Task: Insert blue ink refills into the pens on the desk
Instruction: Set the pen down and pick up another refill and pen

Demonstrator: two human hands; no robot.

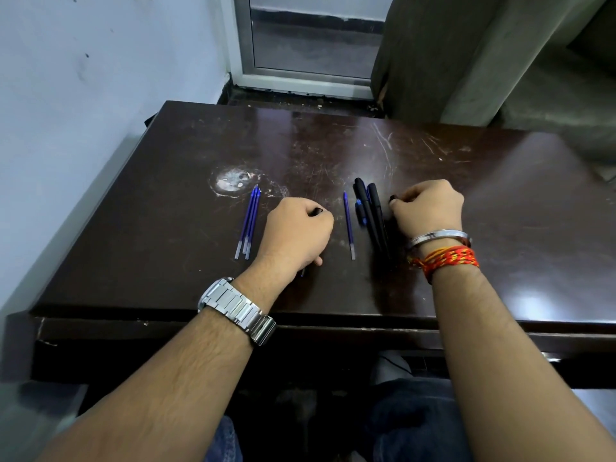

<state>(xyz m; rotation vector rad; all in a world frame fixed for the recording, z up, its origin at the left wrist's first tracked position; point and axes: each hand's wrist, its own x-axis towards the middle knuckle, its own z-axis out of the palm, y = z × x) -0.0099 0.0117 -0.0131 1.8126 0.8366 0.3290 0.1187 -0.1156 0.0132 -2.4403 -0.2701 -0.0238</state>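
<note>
Three blue ink refills [248, 225] lie side by side on the dark desk [166, 261], left of my left hand [296, 235]. A single blue refill [349, 225] lies between my hands. Beside it sits a small bunch of black pens [371, 215], one with a blue clip. My left hand is curled round a black pen [318, 211]; only its ends show, at the thumb and below the palm. My right hand [428, 208] rests just right of the pens, its fingers pinching a small black pen part [393, 197], most of which is hidden.
A round white scuff [233, 181] marks the desk behind the three refills. The wall runs along the left edge. A window frame [300, 78] and a curtain [433, 55] stand behind the desk. My knees are under the front edge.
</note>
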